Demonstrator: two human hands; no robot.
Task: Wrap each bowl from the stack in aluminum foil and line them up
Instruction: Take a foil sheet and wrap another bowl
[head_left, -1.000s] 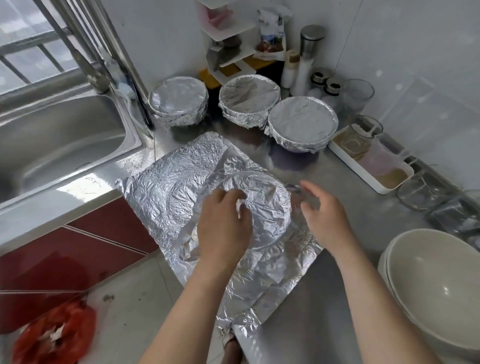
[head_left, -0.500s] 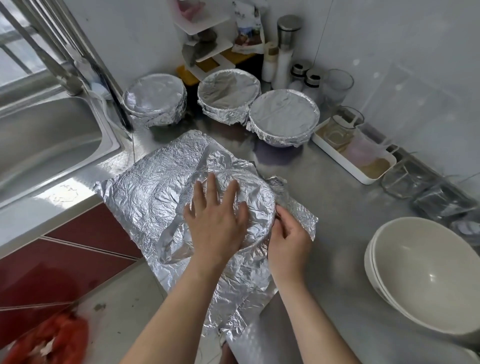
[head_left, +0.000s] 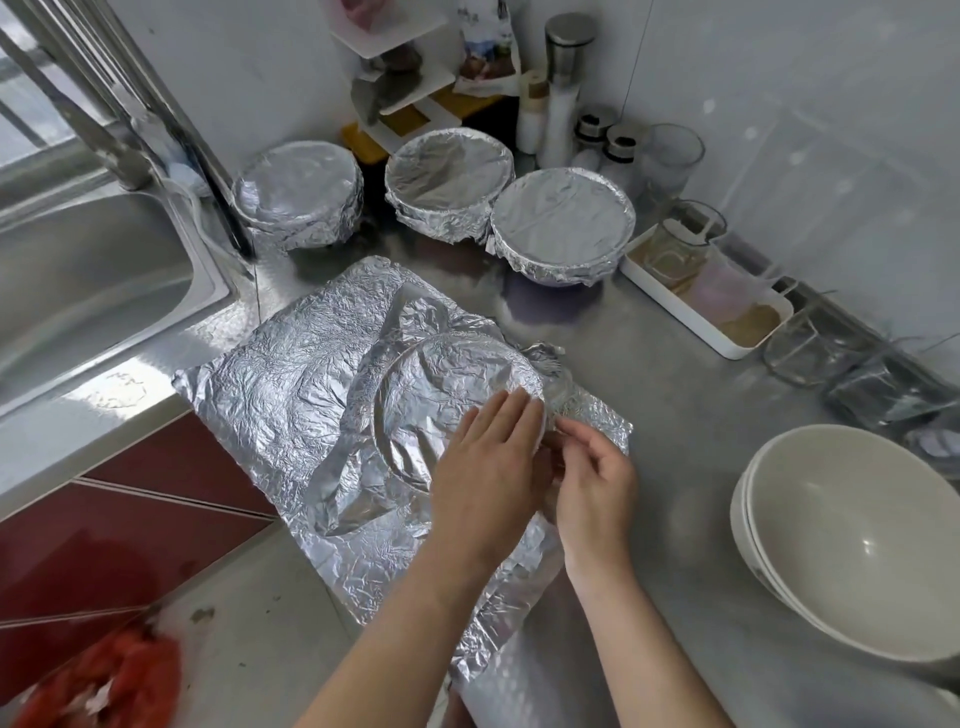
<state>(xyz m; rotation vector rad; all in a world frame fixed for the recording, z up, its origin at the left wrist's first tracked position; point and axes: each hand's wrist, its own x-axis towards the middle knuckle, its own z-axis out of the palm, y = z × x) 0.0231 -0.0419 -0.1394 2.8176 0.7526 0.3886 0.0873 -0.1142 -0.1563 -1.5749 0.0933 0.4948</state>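
Pressing our left hand flat, fingers together, on the near right edge of the foil-covered round bowl, we pinch crinkled foil at its rim with our right hand, thumb and fingertips closed on the fold. That bowl sits on a wide crumpled sheet of aluminium foil spread over the steel countertop, beside the steel sink. Three finished foil-wrapped bowls stand in a row along the back, near the wall. A stack of plain cream ceramic bowls waits at our right, well apart from the sheet
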